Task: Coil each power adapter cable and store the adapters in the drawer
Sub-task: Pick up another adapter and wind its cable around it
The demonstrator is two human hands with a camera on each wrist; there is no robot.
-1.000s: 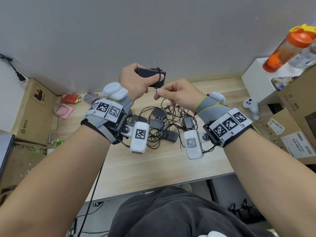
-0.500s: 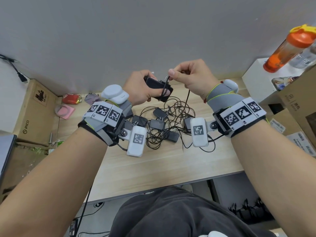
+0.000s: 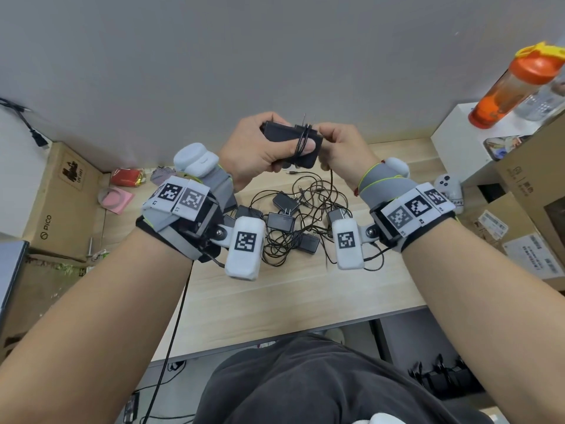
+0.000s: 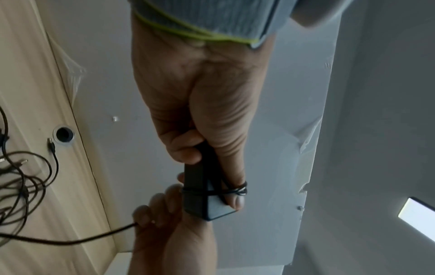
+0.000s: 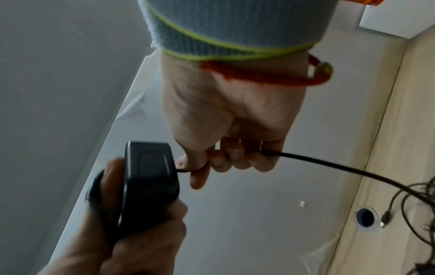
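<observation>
— Handling of the adapter [image 3: 290, 142]?
— Small black block, hard shell, probably light; best clamped across the flat faces, clear of the prongs sticking up from the top edge. Smooth plastic, so likely slippery without thumb pressure.

— And the cable [image 5: 334, 163]?
— Thin, limp, springy enough to unwind if let go. Best pinched close to the block and kept taut while winding.

— Left hand [image 3: 253, 154]?
— Raised above the desk [image 3: 275, 295], wrapped tight round the adapter: thumb flat along one face, fingers curled behind. A few turns of cable crossing the block and, by the look of it, the thumb [image 4: 233, 197] too, so maybe trapped under the loops.

— Right hand [image 3: 342, 148]?
— Just beside the adapter's right end, fingers curled, pinching the cable between thumb and fingertips. Loose length dropping from that pinch down to the desk.

— Elsewhere on the desk?
— Below the hands, a tangle of adapters [image 3: 284, 221] with knotted cords, none coiled yet by the look of it. Further right, a white game controller [image 3: 448, 186]; beyond it, an orange bottle [image 3: 516, 87] on a white stand.

— Drawer?
— Nowhere in view.

— Risk?
— Loops slipping off the smooth corner if tension drops.
</observation>
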